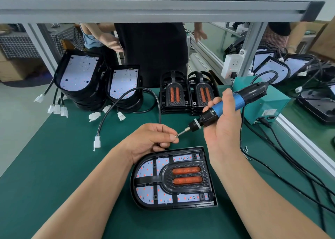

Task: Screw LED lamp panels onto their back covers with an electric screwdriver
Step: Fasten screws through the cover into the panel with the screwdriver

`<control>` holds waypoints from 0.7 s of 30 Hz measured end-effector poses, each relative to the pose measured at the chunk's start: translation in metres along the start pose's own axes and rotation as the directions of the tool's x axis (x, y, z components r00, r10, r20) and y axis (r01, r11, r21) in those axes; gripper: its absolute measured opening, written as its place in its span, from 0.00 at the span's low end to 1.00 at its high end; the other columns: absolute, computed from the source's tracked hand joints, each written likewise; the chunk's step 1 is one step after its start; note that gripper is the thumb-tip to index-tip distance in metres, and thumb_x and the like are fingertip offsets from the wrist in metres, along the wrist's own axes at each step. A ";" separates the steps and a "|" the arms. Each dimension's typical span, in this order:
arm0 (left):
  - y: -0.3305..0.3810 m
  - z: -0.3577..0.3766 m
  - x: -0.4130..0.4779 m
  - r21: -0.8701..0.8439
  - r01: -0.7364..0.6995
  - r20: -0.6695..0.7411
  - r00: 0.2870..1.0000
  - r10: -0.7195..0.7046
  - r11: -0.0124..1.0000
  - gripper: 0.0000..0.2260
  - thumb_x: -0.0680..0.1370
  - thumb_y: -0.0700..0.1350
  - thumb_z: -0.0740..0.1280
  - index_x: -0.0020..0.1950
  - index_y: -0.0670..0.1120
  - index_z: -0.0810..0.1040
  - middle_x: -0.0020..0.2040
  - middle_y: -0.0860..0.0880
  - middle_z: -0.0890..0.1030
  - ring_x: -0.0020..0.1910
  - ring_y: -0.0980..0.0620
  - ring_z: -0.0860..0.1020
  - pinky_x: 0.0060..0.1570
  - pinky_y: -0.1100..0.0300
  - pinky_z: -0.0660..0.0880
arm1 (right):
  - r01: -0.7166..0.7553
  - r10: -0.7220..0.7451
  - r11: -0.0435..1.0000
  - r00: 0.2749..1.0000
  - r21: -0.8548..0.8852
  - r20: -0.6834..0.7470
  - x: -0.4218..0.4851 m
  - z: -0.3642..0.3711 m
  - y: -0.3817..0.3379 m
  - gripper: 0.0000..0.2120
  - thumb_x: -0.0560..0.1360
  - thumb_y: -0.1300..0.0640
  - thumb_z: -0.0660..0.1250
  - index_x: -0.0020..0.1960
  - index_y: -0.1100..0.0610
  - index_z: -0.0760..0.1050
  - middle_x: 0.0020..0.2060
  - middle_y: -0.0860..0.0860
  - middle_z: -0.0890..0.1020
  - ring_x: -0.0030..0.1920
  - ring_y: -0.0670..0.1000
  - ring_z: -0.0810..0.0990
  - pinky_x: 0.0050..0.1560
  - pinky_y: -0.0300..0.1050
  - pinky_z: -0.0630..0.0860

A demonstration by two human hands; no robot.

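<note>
Lamp [174, 179], one, lies on the green mat [54, 166] just below my hands, two orange lenses in its black panel. My left hand [152, 139] pinches one screw [176, 135] against the bit; my right hand [223, 119] wraps round the blue screwdriver [226, 104]. Behind: two panel stacks [175, 93], two cover stacks [79, 75]. The teal box [261, 101] has a label too small to read.

Lamp assembly [174, 179] lies flat on the green counter [72, 166]. Just beyond its far edge, left hand [152, 139] pinches a small screw [176, 135] at the bit tip of the electric screwdriver [226, 106]. Right hand [223, 122] grips the blue barrel, tool tilted, above the lamp's far right corner. Farther beyond the lamp: stacked back covers [79, 75] and black panels [175, 93].
</note>
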State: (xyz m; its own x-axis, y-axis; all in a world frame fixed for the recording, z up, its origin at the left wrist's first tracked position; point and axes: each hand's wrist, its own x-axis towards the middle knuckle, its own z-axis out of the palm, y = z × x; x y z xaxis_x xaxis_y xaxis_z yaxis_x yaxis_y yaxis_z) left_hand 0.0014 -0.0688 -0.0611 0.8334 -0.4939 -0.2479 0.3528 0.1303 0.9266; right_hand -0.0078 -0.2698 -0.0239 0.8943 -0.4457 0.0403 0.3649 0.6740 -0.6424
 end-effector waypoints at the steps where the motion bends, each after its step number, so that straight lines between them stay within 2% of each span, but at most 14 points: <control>1: 0.000 0.000 0.000 0.005 -0.001 -0.001 1.000 0.001 1.000 0.06 0.75 0.30 0.72 0.51 0.37 0.82 0.44 0.38 0.85 0.28 0.57 0.71 0.23 0.70 0.66 | 0.001 -0.001 1.000 1.000 -0.004 0.000 -0.001 0.000 0.000 0.10 0.83 0.50 0.72 0.57 0.53 0.74 0.39 0.48 0.77 0.41 0.48 0.76 0.49 0.43 0.76; 7: 0.000 -0.002 0.000 0.019 0.004 0.000 1.000 -0.004 1.000 0.09 0.70 0.34 0.76 0.50 0.39 0.83 0.44 0.38 0.84 0.28 0.57 0.70 0.23 0.69 0.66 | -0.015 0.015 1.000 1.000 -0.004 -0.014 -0.004 0.000 -0.001 0.14 0.84 0.46 0.69 0.60 0.55 0.73 0.39 0.48 0.77 0.41 0.48 0.76 0.46 0.41 0.77; 15: 0.000 -0.001 -0.002 0.055 0.009 0.017 1.000 -0.010 0.998 0.10 0.72 0.36 0.75 0.52 0.38 0.82 0.44 0.41 0.85 0.28 0.58 0.70 0.24 0.70 0.66 | -0.070 0.070 0.996 0.997 0.058 0.017 -0.004 -0.003 -0.003 0.12 0.82 0.53 0.73 0.60 0.55 0.73 0.41 0.50 0.78 0.42 0.50 0.77 0.50 0.45 0.78; 21: 0.001 -0.001 -0.004 0.059 0.010 0.040 0.999 -0.012 0.998 0.09 0.76 0.34 0.74 0.55 0.38 0.81 0.45 0.43 0.85 0.30 0.58 0.70 0.25 0.70 0.67 | -0.082 0.084 0.992 0.996 0.097 -0.014 -0.002 -0.005 -0.003 0.11 0.81 0.54 0.73 0.59 0.55 0.74 0.40 0.51 0.78 0.42 0.51 0.78 0.49 0.45 0.79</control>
State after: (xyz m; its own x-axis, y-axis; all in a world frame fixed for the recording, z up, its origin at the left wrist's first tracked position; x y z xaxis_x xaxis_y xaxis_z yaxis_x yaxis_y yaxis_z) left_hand -0.0014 -0.0656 -0.0592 0.8115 -0.5290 -0.2481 0.3354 0.0742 0.9391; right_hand -0.0117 -0.2735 -0.0260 0.9180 -0.3957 -0.0247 0.3135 0.7626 -0.5659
